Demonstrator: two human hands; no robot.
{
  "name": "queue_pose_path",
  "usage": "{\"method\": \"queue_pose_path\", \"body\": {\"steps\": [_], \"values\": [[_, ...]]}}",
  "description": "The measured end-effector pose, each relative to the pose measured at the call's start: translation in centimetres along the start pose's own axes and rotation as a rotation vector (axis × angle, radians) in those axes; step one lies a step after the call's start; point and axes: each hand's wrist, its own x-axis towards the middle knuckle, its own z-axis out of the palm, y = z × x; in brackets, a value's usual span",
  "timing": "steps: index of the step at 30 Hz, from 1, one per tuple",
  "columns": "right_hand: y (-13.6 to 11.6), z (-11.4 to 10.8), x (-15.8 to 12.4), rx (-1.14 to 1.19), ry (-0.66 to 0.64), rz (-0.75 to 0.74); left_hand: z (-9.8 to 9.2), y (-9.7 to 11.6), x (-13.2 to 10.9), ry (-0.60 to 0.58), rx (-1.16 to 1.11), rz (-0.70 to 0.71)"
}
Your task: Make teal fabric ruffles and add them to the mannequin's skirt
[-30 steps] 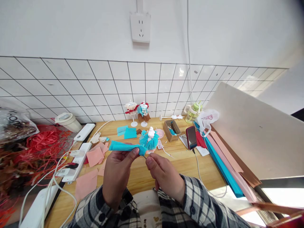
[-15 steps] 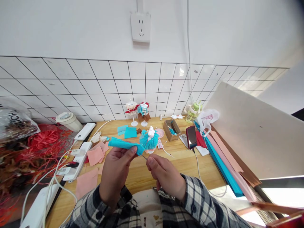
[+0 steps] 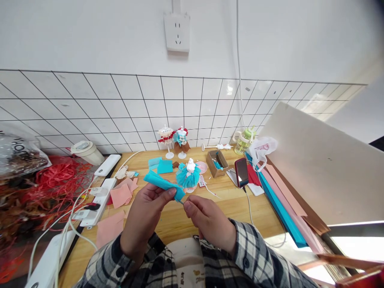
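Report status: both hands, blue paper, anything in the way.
Left hand pinching blue paper. Right hand gripping thin rod at paper's end. Blue-skirted figurine close beyond; nothing visibly blocking.

Paper sheets [image 3: 120, 195] and 3 dressed figurines [image 3: 189, 176] suggest a craft workshop.

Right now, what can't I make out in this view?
In the head view:
Left hand: some fingertips, hidden behind the blue paper.
Thin rod: one end covered by the right hand, the other by the blue paper.
White tag: printing too small to read.
Clear bag: cut off by the left edge.
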Motion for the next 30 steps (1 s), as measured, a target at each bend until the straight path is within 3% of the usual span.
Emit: {"method": "queue_pose_path", "body": {"steps": [11,30], "values": [[-0.52,-0.24,-0.01,-0.060,-0.004,-0.022,-0.26,-0.18,0.07,-0.035,-0.003,0.006],[0.44,0.06,0.49,-0.020,0.021,-0.035,-0.13,-0.60,0.28,0.008,-0.071,-0.003]]}}
